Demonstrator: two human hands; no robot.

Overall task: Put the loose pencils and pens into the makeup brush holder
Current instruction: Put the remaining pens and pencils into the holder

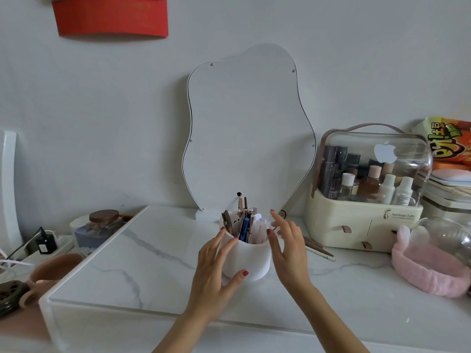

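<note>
A white round makeup brush holder [251,261] stands in the middle of the marble tabletop, with several pens, pencils and brushes [242,225] upright inside. My left hand [216,271] cups its left side, fingers on the wall and rim, thumb on the front. My right hand [288,245] hovers at its right side with fingers spread and slightly blurred; I cannot tell whether it touches the holder. Two loose pencils [319,249] lie on the table just right of my right hand.
A wavy mirror [249,128] leans on the wall behind the holder. A cream cosmetic case [364,225] with a clear lid sits at right, a pink headband [428,271] beside it. A jar [103,220], charger and cups are at left.
</note>
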